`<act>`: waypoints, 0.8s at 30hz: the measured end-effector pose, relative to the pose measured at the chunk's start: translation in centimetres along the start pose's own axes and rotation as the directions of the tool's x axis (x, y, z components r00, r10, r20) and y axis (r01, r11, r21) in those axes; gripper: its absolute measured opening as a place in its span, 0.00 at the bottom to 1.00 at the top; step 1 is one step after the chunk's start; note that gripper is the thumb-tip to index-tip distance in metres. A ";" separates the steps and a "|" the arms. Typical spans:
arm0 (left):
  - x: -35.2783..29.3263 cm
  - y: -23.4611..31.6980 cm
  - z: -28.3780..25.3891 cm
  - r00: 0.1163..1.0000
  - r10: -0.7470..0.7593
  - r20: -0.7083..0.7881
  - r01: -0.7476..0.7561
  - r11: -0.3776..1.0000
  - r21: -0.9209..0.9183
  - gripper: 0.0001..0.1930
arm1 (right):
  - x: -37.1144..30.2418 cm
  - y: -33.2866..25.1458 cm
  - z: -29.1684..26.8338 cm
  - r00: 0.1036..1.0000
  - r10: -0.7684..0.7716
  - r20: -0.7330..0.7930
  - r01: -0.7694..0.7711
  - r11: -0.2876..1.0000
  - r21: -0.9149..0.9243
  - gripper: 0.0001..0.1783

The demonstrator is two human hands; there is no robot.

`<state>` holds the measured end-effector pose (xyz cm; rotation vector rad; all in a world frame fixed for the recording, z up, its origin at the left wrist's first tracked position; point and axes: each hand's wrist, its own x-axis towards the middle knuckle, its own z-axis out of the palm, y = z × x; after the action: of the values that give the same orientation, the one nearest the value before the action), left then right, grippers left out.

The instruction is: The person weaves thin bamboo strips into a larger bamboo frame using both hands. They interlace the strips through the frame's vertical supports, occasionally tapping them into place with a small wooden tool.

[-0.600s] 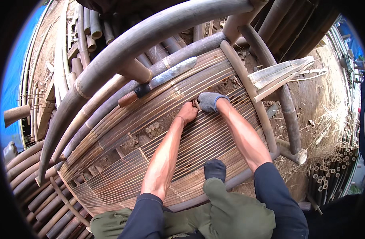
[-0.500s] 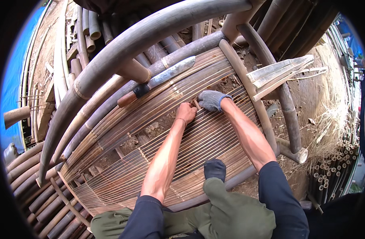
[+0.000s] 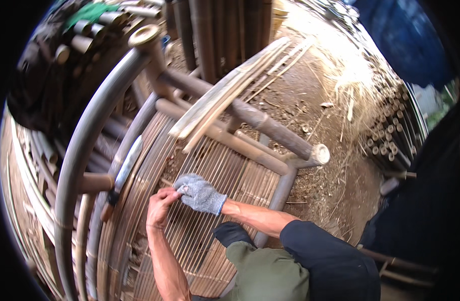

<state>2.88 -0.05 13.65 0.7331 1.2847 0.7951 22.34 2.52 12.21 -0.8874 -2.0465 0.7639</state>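
Note:
My bare left hand [image 3: 159, 208] is closed in a pinch, its fingertips meeting my right hand [image 3: 200, 194], which wears a grey knitted glove and is also closed. Something small may sit between the fingertips, but I cannot make it out. Both hands are over the slatted seat [image 3: 230, 170] of a bamboo bench, beside a gap where soil shows through. To their left, a large knife [image 3: 128, 165] with a dark-banded wooden handle lies along the rear rail. My dark-covered foot [image 3: 233, 234] rests on the slats.
Split bamboo strips [image 3: 230, 95] lie across the bench's armrest [image 3: 275, 129]. A thick curved bamboo backrest [image 3: 72, 145] rises at the left. Cut bamboo poles [image 3: 390, 135] are stacked at the right, near pale shavings [image 3: 353, 85]. Upright dark poles [image 3: 227, 40] stand at the back.
My view has swung to the right, so the bench appears turned and the hands sit further left and lower. Both hands remain together over the slats.

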 end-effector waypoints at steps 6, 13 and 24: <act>-0.1 -1.8 -1.6 0.956 -0.219 -0.196 0.185 0.967 -0.177 0.10 | -7.0 -6.3 -15.7 0.816 0.505 0.282 -0.571 0.627 0.530 0.10; 2.1 -4.4 0.2 0.874 0.241 -0.421 0.049 0.820 0.571 0.17 | -17.4 -7.0 -44.2 0.962 0.193 -0.195 -0.262 0.435 -0.861 0.19; 2.1 -7.6 -0.9 0.923 0.058 -0.379 0.246 0.668 0.702 0.23 | -7.2 -2.5 -22.3 0.984 0.161 -0.075 -0.169 0.716 -0.678 0.29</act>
<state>2.98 -2.38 6.08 1.1863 2.0314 0.2835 43.12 0.21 22.96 -1.4928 -2.2867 0.0442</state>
